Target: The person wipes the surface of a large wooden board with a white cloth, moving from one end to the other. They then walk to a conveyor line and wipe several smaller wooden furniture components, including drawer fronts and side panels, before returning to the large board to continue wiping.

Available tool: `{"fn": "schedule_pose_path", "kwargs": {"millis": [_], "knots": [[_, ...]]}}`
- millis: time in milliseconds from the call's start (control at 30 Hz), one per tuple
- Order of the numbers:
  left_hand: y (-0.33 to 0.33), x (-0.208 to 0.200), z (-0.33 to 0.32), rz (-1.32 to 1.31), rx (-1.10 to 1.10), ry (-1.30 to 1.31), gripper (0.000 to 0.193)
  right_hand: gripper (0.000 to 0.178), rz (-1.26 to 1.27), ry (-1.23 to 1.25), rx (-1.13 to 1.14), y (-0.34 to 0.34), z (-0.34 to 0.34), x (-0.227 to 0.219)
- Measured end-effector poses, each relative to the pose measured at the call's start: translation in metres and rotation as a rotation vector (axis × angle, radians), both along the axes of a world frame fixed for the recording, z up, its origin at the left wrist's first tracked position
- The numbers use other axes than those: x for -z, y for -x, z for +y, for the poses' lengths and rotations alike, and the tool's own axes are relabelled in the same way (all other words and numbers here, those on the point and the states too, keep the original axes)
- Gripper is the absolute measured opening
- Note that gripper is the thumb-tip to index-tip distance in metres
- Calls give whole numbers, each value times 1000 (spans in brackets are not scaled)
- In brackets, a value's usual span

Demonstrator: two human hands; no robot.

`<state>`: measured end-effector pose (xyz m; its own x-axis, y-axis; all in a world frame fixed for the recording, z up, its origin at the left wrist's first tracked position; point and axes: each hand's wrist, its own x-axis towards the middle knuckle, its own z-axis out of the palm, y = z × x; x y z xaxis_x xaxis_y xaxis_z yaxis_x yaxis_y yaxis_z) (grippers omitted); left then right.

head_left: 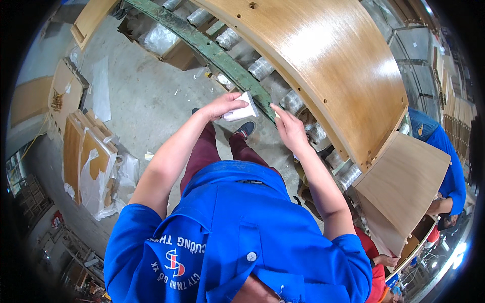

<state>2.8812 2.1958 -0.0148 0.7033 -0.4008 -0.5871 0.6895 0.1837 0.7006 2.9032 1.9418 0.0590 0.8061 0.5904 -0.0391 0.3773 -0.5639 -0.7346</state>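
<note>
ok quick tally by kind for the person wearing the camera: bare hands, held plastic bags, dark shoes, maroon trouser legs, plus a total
Bare hands (left hand, right hand): 2
Held plastic bag: 1
Dark shoes, one mostly hidden: 2
Maroon trouser legs: 2
Total: 7

The left hand (221, 107) is at 11 o'clock from the centre, closed in a pinch, with its thumb stretched toward 3 o'clock. The left forearm (173, 152) rises from the elbow at 8 o'clock. The right hand (292, 132) is at 2 o'clock, its index finger pointing toward 11, apart from the left; its elbow bends at 4 o'clock.
</note>
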Motion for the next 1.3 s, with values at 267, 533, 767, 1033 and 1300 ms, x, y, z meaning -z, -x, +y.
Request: {"fn": "schedule_pose_path", "kwargs": {"millis": [267,533,767,1033,1300], "knots": [[13,-27,6,-141,144,-115,30,12,177,-173,31,-10,62,18],[18,-16,27,-94,249,-350,32,6,-63,-30,-42,-2,13,11],[-24,5,11,-95,215,-398,38,26,-106,40,3,16,-11,23],[-49,21,6,-134,175,-417,48,53,-114,200,29,2,-3,45],[-58,7,7,80,178,-352,47,49,-255,72,-3,-4,13,48]]}}
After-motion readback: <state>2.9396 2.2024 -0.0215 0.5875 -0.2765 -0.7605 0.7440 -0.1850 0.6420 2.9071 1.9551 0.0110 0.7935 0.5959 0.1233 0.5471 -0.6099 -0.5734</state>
